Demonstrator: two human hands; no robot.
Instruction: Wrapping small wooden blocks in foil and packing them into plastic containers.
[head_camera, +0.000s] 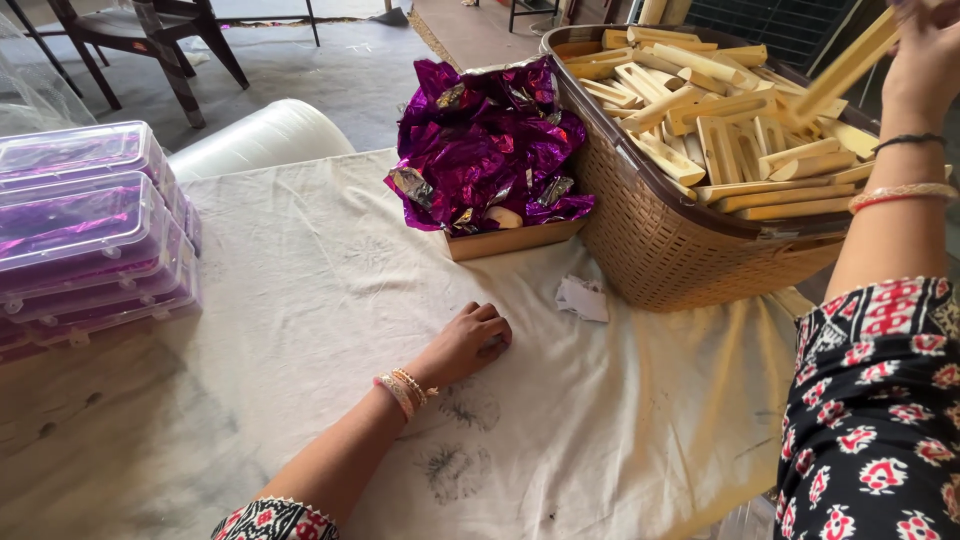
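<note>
Your left hand (468, 343) rests knuckles-up on the cream cloth (320, 300) covering the bench, fingers curled under into a loose fist; whether that grip encloses anything cannot be told. Your right hand (925, 55) is raised at 2 o'clock, its grip closed on one pale wooden stick (845, 68), which is held tilted over the woven basket (670, 250). The basket sits at 1 o'clock from the left hand and is filled with more wooden sticks (700, 110). Touching its left wall is a cardboard box (510, 240) of crumpled purple foil wrappers (480, 140). A small white paper scrap (583, 298) lies between the left hand and the basket. Stacked clear plastic cases (85, 230) stand at 9 o'clock.
</note>
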